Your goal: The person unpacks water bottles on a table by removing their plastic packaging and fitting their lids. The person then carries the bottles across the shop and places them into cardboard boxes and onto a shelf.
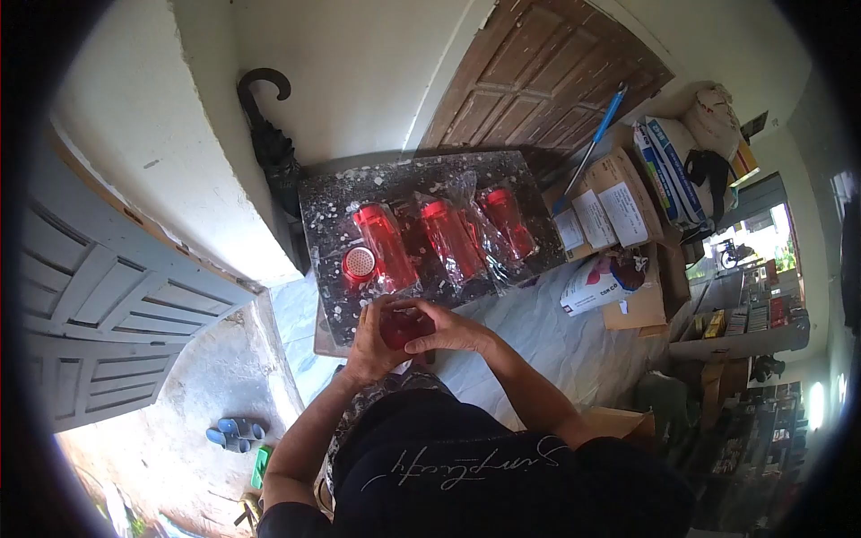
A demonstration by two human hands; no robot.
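My left hand (366, 348) and my right hand (453, 330) are both curled around a dark red, see-through bottle (402, 330), held at the near edge of the speckled table (336, 193). Its far side and base are partly hidden by my fingers. Just beyond my left hand stands a red piece with a white perforated top (360, 262). Beside it a red bottle in clear plastic (388, 247) lies on the table. Two more wrapped items, a red bottle (448, 240) and another red bottle (508, 222), lie farther right.
A black umbrella (272, 143) leans at the wall corner. Cardboard boxes (619, 202) and a printed white bag (592, 285) stand right of the table. A blue-handled pole (608, 117) rests by the wooden door (529, 76). Blue slippers (238, 432) lie on the floor at left.
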